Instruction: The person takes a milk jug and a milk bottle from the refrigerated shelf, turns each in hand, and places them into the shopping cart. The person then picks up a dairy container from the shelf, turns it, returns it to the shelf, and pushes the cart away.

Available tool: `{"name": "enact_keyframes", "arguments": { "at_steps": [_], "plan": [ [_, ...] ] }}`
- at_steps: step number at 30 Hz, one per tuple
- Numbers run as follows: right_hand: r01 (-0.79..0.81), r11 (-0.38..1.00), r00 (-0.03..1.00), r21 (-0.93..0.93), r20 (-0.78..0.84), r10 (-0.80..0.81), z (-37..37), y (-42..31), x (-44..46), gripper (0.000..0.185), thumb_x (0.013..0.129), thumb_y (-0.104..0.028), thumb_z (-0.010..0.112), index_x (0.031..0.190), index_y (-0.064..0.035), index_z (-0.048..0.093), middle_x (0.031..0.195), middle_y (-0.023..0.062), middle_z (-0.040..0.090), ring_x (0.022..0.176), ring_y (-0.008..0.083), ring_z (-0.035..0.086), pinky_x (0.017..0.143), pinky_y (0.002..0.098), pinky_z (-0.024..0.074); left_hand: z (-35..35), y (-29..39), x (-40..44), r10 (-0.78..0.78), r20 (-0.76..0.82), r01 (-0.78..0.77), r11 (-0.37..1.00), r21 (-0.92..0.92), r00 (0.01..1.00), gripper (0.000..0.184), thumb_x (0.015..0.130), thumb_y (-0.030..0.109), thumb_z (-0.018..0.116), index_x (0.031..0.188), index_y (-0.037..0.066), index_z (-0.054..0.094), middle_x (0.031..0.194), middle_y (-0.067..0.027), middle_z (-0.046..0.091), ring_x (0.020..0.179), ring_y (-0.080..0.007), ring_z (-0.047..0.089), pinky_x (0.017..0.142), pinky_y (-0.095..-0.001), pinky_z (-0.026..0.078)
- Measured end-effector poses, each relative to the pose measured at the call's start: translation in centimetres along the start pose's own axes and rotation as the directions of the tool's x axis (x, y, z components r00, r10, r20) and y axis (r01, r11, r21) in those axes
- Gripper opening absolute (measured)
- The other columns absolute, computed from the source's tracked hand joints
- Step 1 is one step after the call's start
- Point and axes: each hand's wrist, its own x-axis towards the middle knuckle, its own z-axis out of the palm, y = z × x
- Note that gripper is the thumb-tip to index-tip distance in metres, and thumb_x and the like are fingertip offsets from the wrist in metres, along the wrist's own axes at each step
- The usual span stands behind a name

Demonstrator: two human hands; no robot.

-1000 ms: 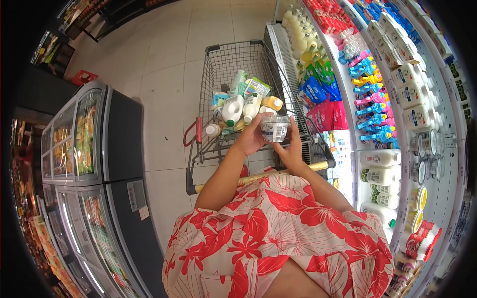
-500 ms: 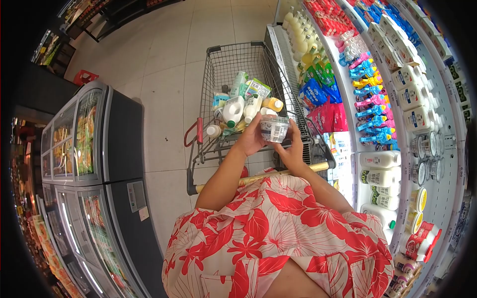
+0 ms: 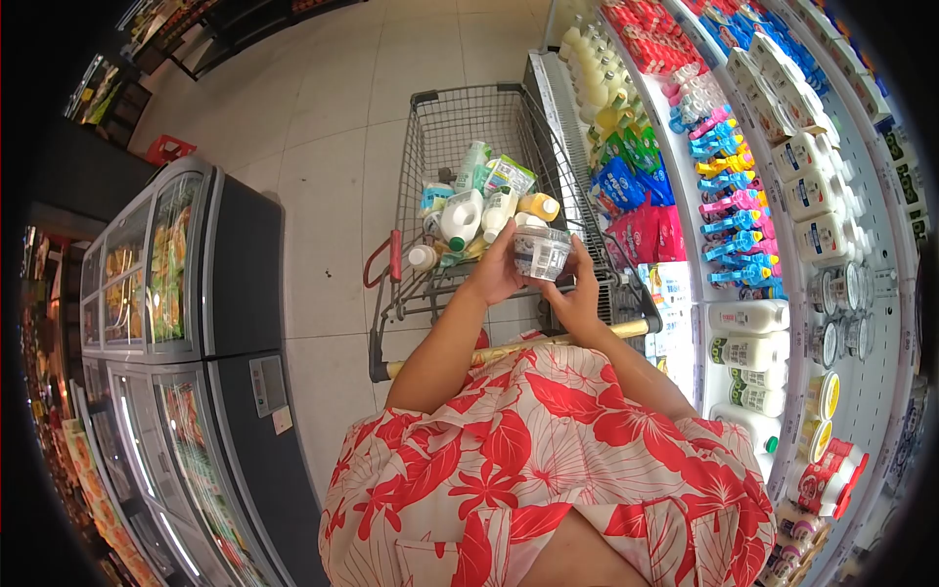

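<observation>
A clear plastic cup with a printed label (image 3: 542,253) is held between my two hands, above the near end of a wire shopping cart (image 3: 460,108). My left hand (image 3: 497,272) grips its left side, and my right hand (image 3: 577,291) holds the right side and the bottom. Just beyond the cup, a white jug with a green cap (image 3: 460,217), a white bottle (image 3: 500,211), a bottle with an orange cap (image 3: 540,205) and several packs lie in the cart. The cup's contents are too small to make out.
Refrigerated shelves (image 3: 699,323) with bottles, pouches and tubs run along the right. A glass-fronted freezer cabinet (image 3: 245,264) stands on the left. The cart's yellowish handle (image 3: 489,354) crosses in front of my body. A red basket (image 3: 168,150) is at the far left.
Both hands still hold the cup in nearly the same place. The view has shifted very slightly; nothing has been let go.
</observation>
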Motion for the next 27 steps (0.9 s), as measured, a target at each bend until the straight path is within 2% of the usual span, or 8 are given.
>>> {"name": "enact_keyframes", "arguments": {
  "at_steps": [4,5,7,13,14,17,18,27],
  "plan": [
    [-0.031,0.999,0.999,-0.043,-0.01,0.031,0.1,0.4,-0.1,0.084,0.071,-0.007,0.077,0.141,0.0004,0.031,0.101,0.0104,0.057,0.085,0.0169,0.056,0.072,0.0293,0.0471,0.2,0.0,0.0,-0.008,-0.042,0.007,1.0,-0.026,0.999,0.07,0.091,0.063,0.037,0.132,0.007,0.044,0.123,-0.011,0.058,0.107,-0.0241,0.061,0.078,-0.0397,0.057],
    [-0.034,0.998,0.999,-0.047,-0.014,0.034,0.2,0.7,-0.2,0.084,0.07,-0.008,0.077,0.141,0.0008,0.031,0.099,0.01,0.057,0.083,0.0169,0.056,0.072,0.0293,0.0467,-0.4,0.2,-0.1,-0.042,0.051,0.042,0.999,-0.004,0.998,0.073,0.091,0.064,0.036,0.136,0.008,0.041,0.13,-0.0132,0.053,0.116,-0.0274,0.055,0.096,-0.0442,0.047],
    [-0.083,0.995,0.997,-0.061,0.004,0.083,0.2,0.4,-0.2,0.085,0.07,-0.009,0.077,0.14,0.0019,0.03,0.102,0.0103,0.054,0.087,0.017,0.053,0.075,0.0296,0.045,-0.9,-0.1,0.0,-0.038,0.031,0.039,0.999,-0.029,0.999,0.071,0.09,0.064,0.037,0.134,0.008,0.043,0.13,-0.013,0.053,0.117,-0.027,0.055,0.096,-0.0422,0.047],
    [0.086,0.952,0.995,-0.294,-0.021,-0.097,0.0,-1.1,0.4,0.081,0.066,-0.007,0.076,0.136,0.0007,0.037,0.101,0.0111,0.043,0.086,0.0229,0.045,0.078,0.0341,0.0399,-1.2,-0.4,-0.2,-0.024,0.047,0.025,0.999,-0.024,0.999,0.07,0.088,0.066,0.042,0.132,0.011,0.046,0.121,-0.0066,0.059,0.11,-0.0187,0.058,0.086,-0.0383,0.052],
    [0.027,0.955,0.999,-0.295,-0.028,-0.037,-0.1,-1.3,0.4,0.078,0.066,-0.008,0.075,0.135,-0.0013,0.039,0.11,0.014,0.043,0.097,0.0275,0.046,0.087,0.0371,0.0386,-1.3,-0.5,-0.4,-0.006,0.047,0.007,1.0,-0.021,0.999,0.07,0.088,0.066,0.042,0.132,0.011,0.046,0.121,-0.0066,0.059,0.11,-0.0187,0.058,0.086,-0.0383,0.052],
    [0.118,0.932,0.989,-0.342,-0.039,-0.14,-0.3,-1.7,0.8,0.077,0.067,-0.008,0.075,0.135,-0.0022,0.038,0.118,0.0165,0.042,0.109,0.0311,0.044,0.096,0.0397,0.0345,-1.1,-0.7,-0.2,0.002,0.092,-0.003,1.0,0.016,0.996,0.067,0.087,0.063,0.047,0.131,0.012,0.045,0.12,-0.0058,0.059,0.108,-0.0181,0.059,0.084,-0.0385,0.052],
    [0.094,0.954,0.994,-0.284,-0.027,-0.106,-0.3,-1.7,0.7,0.077,0.068,-0.008,0.074,0.135,-0.002,0.037,0.123,0.0188,0.041,0.116,0.034,0.041,0.102,0.0419,0.0303,-0.9,-0.6,-0.4,0.025,0.101,-0.029,0.999,0.041,0.995,0.065,0.088,0.061,0.05,0.131,0.012,0.045,0.12,-0.0055,0.059,0.109,-0.0179,0.058,0.084,-0.0382,0.052],
    [-0.019,0.994,1.0,-0.105,-0.019,0.017,-0.1,-0.5,0.3,0.075,0.073,-0.009,0.075,0.135,0.002,0.034,0.131,0.0174,0.041,0.122,0.0287,0.042,0.104,0.0369,0.0313,-0.9,-0.8,-0.2,0.046,0.098,-0.052,0.997,0.05,0.994,0.057,0.088,0.045,0.061,0.131,0.014,0.041,0.119,-0.0018,0.056,0.107,-0.0145,0.057,0.083,-0.0347,0.052]
  ]
}}
